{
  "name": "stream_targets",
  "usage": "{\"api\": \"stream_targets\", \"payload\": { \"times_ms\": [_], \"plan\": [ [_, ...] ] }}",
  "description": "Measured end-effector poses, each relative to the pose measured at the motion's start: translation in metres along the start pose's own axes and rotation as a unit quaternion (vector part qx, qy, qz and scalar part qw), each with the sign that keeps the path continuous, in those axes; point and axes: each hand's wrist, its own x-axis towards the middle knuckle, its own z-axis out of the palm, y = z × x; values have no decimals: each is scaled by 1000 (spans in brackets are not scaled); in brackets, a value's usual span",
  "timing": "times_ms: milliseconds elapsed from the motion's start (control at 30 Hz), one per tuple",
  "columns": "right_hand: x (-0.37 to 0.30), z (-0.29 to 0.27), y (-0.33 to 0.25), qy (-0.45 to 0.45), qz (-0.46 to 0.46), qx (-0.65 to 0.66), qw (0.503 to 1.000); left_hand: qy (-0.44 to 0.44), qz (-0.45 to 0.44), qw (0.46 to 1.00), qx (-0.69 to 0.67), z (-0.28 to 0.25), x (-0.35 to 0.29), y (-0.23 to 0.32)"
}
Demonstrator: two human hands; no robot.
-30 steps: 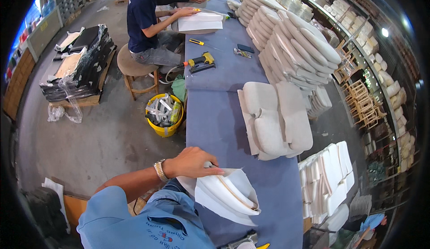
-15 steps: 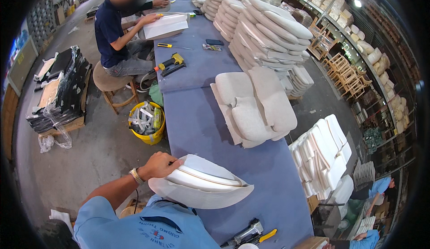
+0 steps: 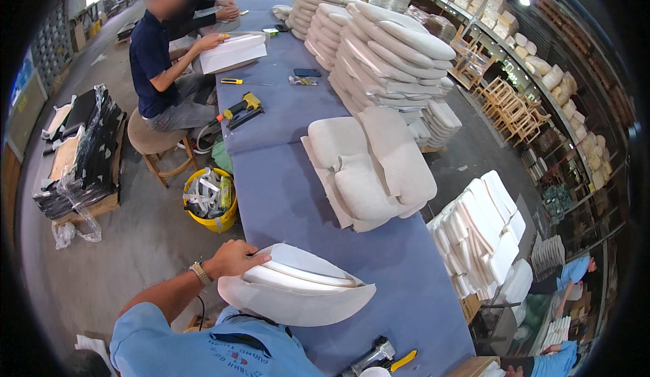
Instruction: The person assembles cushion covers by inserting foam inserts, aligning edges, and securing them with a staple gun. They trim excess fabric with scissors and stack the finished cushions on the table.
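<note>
My left hand (image 3: 235, 258), wearing a wristwatch, grips the near left end of a curved cushion panel (image 3: 305, 299). The panel has pale fabric flaps and white foam layers between them, and its pointed far end reaches to the right over the blue table (image 3: 288, 207). My fingers are wrapped over its edge, the thumb side partly hidden. My right hand does not show. Several similar covered cushions (image 3: 372, 167) lie stacked just beyond on the table.
A metal staple gun (image 3: 371, 357) and a yellow-handled tool (image 3: 404, 361) lie near the front edge. Further along are a yellow nail gun (image 3: 242, 108), a screwdriver (image 3: 233, 81) and tall cushion stacks (image 3: 389, 52). A yellow bucket (image 3: 220, 224) stands left; a seated co-worker (image 3: 159, 65) holds a panel.
The whole view has shifted slightly, so the table things appear further left. My left hand keeps its grip on the cushion panel, which has tilted a little.
</note>
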Motion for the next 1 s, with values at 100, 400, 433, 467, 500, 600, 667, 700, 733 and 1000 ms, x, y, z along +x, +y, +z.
{"api": "stream_targets", "payload": {
  "times_ms": [100,400,433,467,500,600,667,700,733,1000],
  "plan": [
    [3,52,-53,51,364,179,912,41,-2,999,14,1,-21,8],
    [-42,4,-82,25,152,-89,984,109,108,987,51,22,-13,-3],
    [-44,14,-95,13,159,-63,985,105,96,988,60,24,-17,-3],
    [-45,23,-111,10,178,-36,983,106,92,988,70,24,-19,-8],
    [-50,26,-119,12,207,-7,978,114,75,990,26,27,-17,-4],
    [-48,42,-150,14,300,99,949,148,27,988,-43,41,8,-124],
    [-58,35,-145,25,349,144,925,60,141,968,200,28,27,-172],
    [-61,28,-142,17,357,147,922,28,186,933,306,28,35,-174],
    [-61,24,-141,8,362,150,920,26,158,944,288,29,44,-176],
    [-62,32,-129,107,209,228,945,69,84,987,122,16,24,-68]
  ]
}}
